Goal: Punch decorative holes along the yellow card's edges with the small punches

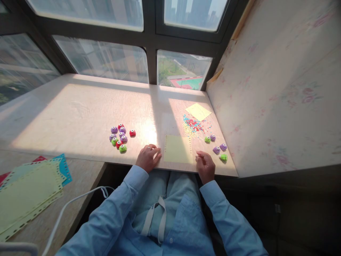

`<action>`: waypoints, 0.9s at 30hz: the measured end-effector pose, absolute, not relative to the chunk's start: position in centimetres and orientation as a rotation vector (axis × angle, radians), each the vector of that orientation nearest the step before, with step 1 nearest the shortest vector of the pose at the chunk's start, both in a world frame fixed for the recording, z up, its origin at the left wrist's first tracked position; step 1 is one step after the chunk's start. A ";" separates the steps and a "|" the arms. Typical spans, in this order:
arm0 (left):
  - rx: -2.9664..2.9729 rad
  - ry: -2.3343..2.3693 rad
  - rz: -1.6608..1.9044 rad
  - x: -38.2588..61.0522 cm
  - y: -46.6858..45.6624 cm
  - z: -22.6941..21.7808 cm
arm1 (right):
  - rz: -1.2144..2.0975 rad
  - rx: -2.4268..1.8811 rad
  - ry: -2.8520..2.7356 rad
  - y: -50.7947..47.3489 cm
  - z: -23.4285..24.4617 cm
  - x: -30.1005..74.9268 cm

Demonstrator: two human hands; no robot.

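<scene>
My left hand (148, 156) rests on the near edge of the pale table (80, 117), fingers curled, beside the left side of a light green paper sheet (177, 149). My right hand (205, 165) sits at the sheet's right side with fingers curled in; nothing shows in it. A cluster of small purple, red and green craft punches (119, 138) lies left of my left hand. Several more punches (217, 146) lie right of my right hand. A heap of coloured paper bits (193, 126) and a yellow sheet (198, 111) lie beyond the green sheet.
A stack of green, teal and red punched-edge paper sheets (29, 190) lies on a lower surface at the left, with a white cable (74, 202) near it. A patterned wall (279, 89) borders the table's right side. Windows (106, 60) run behind.
</scene>
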State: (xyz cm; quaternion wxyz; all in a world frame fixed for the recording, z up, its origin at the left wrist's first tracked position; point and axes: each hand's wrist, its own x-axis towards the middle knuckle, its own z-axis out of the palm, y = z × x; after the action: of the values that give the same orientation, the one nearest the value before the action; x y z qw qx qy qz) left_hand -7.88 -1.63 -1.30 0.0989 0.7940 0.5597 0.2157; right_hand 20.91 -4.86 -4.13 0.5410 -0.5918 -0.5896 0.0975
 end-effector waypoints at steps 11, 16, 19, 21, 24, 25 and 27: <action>2.581 1.650 0.286 -6.9 -2.5 1.3 | 0.022 -1.417 -1.646 -5.5 -3.4 20.0; 2.517 1.578 0.282 -6.9 -1.0 2.2 | -0.030 -1.401 -1.677 -5.5 -3.6 20.0; 2.282 1.674 0.415 -7.4 0.3 2.2 | -0.025 -1.409 -1.667 -5.5 -3.8 20.0; 2.136 1.734 0.521 -7.6 1.1 2.0 | -0.027 -1.404 -1.674 -5.6 -3.8 20.0; 2.019 1.715 0.685 -7.5 2.1 1.8 | -0.045 -1.403 -1.678 -5.7 -3.8 20.0; 1.990 1.689 0.742 -7.3 2.4 1.8 | -0.051 -1.408 -1.677 -5.7 -3.8 20.0; 1.941 1.619 0.836 -6.8 3.0 1.8 | -0.059 -1.417 -1.675 -5.7 -3.8 19.9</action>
State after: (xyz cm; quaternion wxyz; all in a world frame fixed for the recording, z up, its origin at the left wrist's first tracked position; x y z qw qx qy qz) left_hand -6.76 3.02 1.76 0.2374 0.7083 0.5907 0.3052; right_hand 19.91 -5.70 -3.77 0.4560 -0.5747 -0.6791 -0.0240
